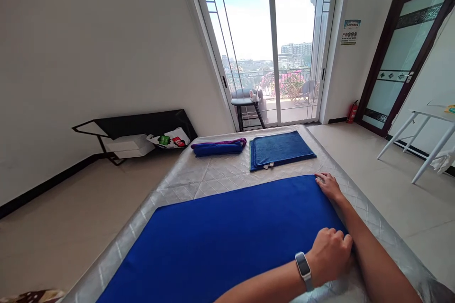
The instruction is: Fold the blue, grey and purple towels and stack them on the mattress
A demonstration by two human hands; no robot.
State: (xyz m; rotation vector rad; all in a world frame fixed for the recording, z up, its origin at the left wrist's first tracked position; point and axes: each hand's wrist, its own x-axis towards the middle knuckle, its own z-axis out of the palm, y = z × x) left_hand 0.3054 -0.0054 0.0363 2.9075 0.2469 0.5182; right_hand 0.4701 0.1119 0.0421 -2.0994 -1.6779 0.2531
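A large blue cloth (pixel 227 232) lies spread flat on the quilted mattress (pixel 185 182). My left hand (pixel 330 253), with a watch on its wrist, is closed at the cloth's right edge, gripping it there. Farther up, at the cloth's far right corner, my right hand (pixel 327 185) rests with its fingers bent over the edge. Beyond the spread cloth sit a folded blue cloth (pixel 280 149) with small white tags and a rolled blue and purple cloth (pixel 218 147).
A black stool (pixel 245 102) stands by the sliding glass door. Against the left wall is a black rack (pixel 142 125) with white boxes and a bag. A white table (pixel 432 113) and a red fire extinguisher (pixel 352 112) are on the right.
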